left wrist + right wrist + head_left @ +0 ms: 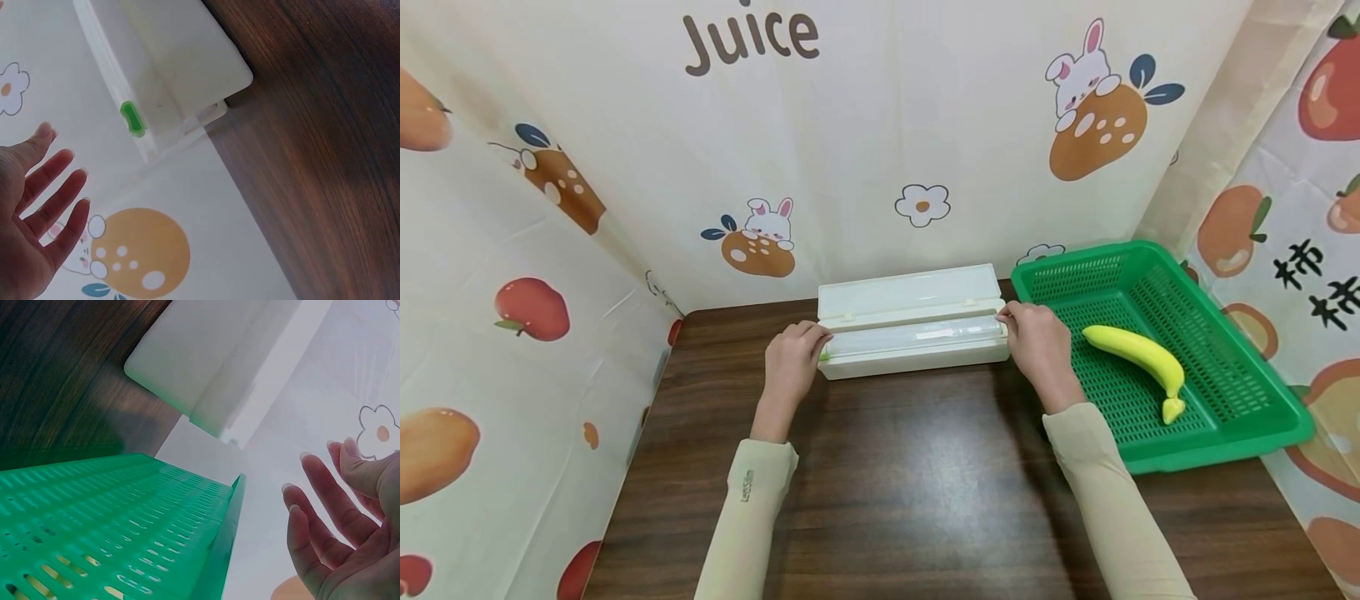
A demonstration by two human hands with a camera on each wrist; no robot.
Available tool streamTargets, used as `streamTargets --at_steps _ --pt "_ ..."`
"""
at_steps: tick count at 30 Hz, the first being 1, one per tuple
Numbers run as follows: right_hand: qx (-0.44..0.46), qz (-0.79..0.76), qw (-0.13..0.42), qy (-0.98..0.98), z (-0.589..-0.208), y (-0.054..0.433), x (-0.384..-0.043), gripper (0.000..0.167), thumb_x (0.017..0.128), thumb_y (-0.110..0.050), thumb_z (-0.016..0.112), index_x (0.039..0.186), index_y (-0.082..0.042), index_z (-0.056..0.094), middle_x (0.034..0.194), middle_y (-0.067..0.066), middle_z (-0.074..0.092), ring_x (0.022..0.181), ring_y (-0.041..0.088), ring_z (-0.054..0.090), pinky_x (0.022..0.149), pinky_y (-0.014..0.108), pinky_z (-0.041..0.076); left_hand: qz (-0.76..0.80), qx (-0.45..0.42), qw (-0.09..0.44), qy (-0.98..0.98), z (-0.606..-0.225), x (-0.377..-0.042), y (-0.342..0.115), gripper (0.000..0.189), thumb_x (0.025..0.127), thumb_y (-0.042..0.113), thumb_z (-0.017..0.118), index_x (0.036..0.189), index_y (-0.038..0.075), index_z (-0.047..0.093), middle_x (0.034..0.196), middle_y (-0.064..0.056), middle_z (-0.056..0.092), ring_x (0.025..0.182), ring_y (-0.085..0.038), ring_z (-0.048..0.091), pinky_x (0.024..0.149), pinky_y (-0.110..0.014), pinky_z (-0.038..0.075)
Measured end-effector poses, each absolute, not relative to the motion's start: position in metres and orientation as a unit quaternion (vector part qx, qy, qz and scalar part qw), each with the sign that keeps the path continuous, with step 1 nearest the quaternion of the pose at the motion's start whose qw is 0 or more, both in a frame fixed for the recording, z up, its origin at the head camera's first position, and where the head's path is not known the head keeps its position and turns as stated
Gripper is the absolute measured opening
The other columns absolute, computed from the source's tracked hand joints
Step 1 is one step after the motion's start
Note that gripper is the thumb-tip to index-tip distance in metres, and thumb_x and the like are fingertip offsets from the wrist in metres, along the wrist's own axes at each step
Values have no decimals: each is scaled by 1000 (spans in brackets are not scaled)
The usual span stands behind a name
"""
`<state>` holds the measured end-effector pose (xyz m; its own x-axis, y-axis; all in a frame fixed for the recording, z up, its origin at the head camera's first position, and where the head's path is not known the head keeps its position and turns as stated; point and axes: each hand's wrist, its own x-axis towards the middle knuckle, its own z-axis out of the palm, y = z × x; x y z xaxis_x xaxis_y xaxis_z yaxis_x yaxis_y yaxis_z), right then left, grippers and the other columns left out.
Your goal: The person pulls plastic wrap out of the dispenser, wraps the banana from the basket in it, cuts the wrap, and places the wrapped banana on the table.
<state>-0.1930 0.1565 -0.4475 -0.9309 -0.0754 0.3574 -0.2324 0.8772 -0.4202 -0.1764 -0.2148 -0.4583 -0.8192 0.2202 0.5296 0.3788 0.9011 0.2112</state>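
A long white cling film dispenser [917,363] stands at the back of the table with its lid [910,287] raised. Clear cling film [917,335] shows along its open top. At the left end, my left hand [792,358] pinches the film's edge between thumb and index finger, the other fingers spread. My right hand [1041,350] pinches the film at the right end in the same way. A green slider [133,119] sits on the dispenser near its left end. In the right wrist view, the dispenser's end [206,381] lies beyond the right hand's fingertips [304,455].
A green plastic basket [1217,450] stands at the right, close to the dispenser and the right forearm. In it lies a yellow banana [1138,350]. The dark wooden table [917,492] meets a printed curtain [850,125] behind and at both sides.
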Motion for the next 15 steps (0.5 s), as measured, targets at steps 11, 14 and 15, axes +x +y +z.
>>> streamTargets --at_steps 11,14,15 --pt "75 239 165 -954 -443 156 -191 16 103 -13 70 104 1 76 96 23 77 82 43 68 63 57 56 -163 -162 265 -937 -455 -175 -216 11 96 14 78 97 3 80 97 -13 77 80 -33 71 64 -46 56" --pt "75 239 165 -954 -442 156 -191 15 103 -13 70 104 0 76 95 23 77 81 43 68 62 56 56 -163 -163 268 -935 -455 -175 -216 11 96 14 78 97 3 80 97 -13 77 80 -33 71 64 -46 56" --pt "75 239 164 -954 -442 156 -191 15 103 -13 70 104 0 76 95 23 77 81 43 68 62 56 56 -163 -163 270 -935 -455 -175 -216 11 95 13 78 97 3 80 97 -13 77 80 -33 71 64 -46 56"
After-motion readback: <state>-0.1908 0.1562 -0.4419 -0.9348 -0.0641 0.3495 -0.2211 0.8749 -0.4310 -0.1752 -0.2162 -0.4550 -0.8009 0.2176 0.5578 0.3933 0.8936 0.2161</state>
